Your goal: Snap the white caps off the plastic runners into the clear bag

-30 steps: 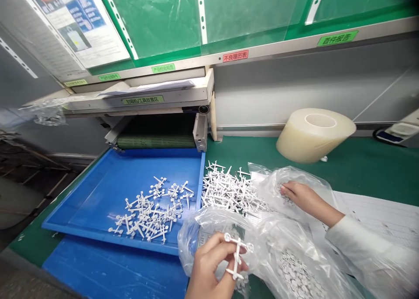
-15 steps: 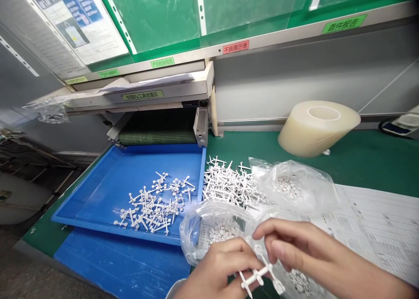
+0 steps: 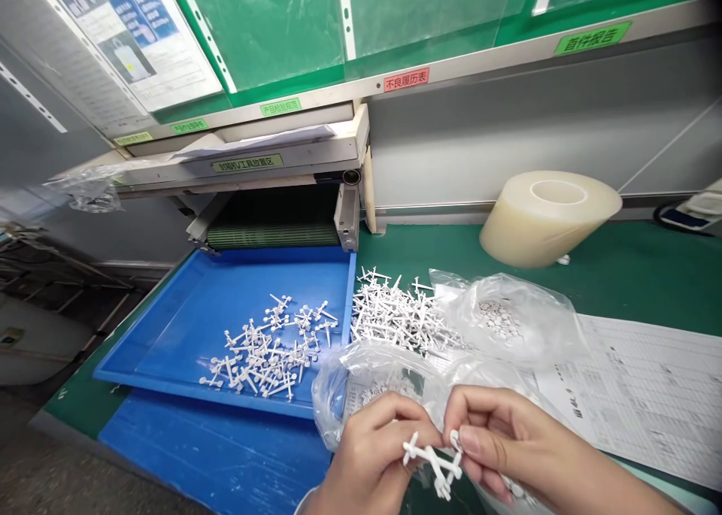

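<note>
Both my hands meet at the bottom of the view on one white plastic sprue piece (image 3: 433,461), a small cross of rods with round ends. My left hand (image 3: 372,462) pinches its left side and my right hand (image 3: 508,443) pinches its right side. They hold it above a clear plastic bag (image 3: 366,380) with small white parts inside. A second clear bag (image 3: 508,319) with small white parts lies behind. A heap of bare white sprues (image 3: 395,316) sits on the green mat, and more sprue pieces (image 3: 265,346) lie in the blue tray (image 3: 186,312).
A large roll of clear film (image 3: 547,218) lies on its side at the back right. A printed sheet (image 3: 637,383) lies on the green mat (image 3: 648,282) at right. A small conveyor outlet (image 3: 276,222) opens over the blue tray, under a shelf with labels.
My right hand left the far bag and came in to grip the sprue piece that my left hand held alone. The piece has turned from upright to nearly level.
</note>
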The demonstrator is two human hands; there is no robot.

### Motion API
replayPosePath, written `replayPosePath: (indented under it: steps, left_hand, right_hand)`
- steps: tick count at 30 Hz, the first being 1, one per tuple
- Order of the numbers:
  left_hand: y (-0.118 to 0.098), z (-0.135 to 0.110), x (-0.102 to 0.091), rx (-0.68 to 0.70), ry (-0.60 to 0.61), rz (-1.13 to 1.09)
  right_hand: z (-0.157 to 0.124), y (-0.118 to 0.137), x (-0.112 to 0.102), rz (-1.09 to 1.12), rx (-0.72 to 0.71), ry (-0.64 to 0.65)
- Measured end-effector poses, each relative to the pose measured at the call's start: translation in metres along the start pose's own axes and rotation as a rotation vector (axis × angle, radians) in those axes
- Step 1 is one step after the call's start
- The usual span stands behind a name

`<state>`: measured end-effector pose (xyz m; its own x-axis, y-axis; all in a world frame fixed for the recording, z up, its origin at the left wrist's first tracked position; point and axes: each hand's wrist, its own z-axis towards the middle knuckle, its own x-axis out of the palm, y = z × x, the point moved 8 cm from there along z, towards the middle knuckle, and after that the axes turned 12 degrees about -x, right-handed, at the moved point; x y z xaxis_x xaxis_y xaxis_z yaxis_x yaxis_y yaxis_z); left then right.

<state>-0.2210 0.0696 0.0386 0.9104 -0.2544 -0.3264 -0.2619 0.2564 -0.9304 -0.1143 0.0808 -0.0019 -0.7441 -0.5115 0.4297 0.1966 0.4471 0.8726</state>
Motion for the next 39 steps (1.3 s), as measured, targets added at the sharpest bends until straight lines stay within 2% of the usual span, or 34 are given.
replayPosePath:
  steps: [3,5,8,10,12,14,15,17,20,22,24,26,31,33,36,39]
  left_hand:
    - [-0.002,-0.003,0.000,0.069,-0.045,0.074]
    - [0.002,-0.005,-0.001,0.032,-0.070,0.063]
    - [0.013,-0.007,-0.001,-0.088,-0.099,0.005]
    - [0.021,-0.008,0.001,-0.186,-0.107,-0.020]
    - [0.028,-0.010,0.003,-0.294,-0.093,-0.042]
    - [0.032,-0.011,0.004,-0.371,-0.079,-0.049]
    - [0.032,-0.011,0.003,-0.377,-0.086,-0.043]
    - [0.029,-0.010,-0.001,-0.346,-0.120,-0.024]
    - [0.023,-0.010,-0.007,-0.271,-0.180,-0.014]
    - [0.020,-0.010,-0.009,-0.232,-0.215,-0.019]
    - [0.019,-0.011,-0.009,-0.216,-0.240,-0.015]
    - [0.024,-0.011,-0.006,-0.261,-0.245,-0.019]
    - [0.056,-0.014,0.013,-0.597,-0.063,-0.311]
    - [0.052,-0.013,0.008,-0.538,-0.109,-0.265]
    - [0.023,-0.014,-0.007,-0.215,-0.290,0.048]
    - [-0.006,-0.024,-0.010,0.081,-0.456,0.367]
  right_hand:
    - [0.000,-0.008,0.002,0.126,0.059,0.019]
    - [0.000,-0.007,-0.005,-0.013,0.003,-0.019]
    - [-0.005,0.013,-0.019,-0.513,-0.251,-0.149]
    - [-0.012,0.028,-0.016,-0.789,-0.457,-0.188]
    - [-0.019,0.037,-0.008,-0.914,-0.622,-0.179]
    - [-0.022,0.040,-0.007,-0.933,-0.678,-0.202]
    - [-0.022,0.040,-0.010,-0.894,-0.642,-0.232]
    - [-0.016,0.028,-0.018,-0.670,-0.450,-0.267]
    - [-0.008,-0.004,-0.007,-0.169,-0.106,-0.141]
    - [-0.007,-0.016,0.008,-0.013,-0.014,-0.033]
    - [-0.006,-0.022,0.014,-0.032,-0.005,0.005]
    - [-0.005,-0.025,0.014,-0.140,-0.030,-0.011]
    - [-0.006,-0.008,0.010,-0.511,-0.196,-0.122]
    - [-0.006,-0.005,0.010,-0.571,-0.215,-0.139]
    - [-0.004,-0.014,0.008,-0.466,-0.129,-0.130]
    - [-0.002,-0.030,0.014,-0.202,0.014,-0.020]
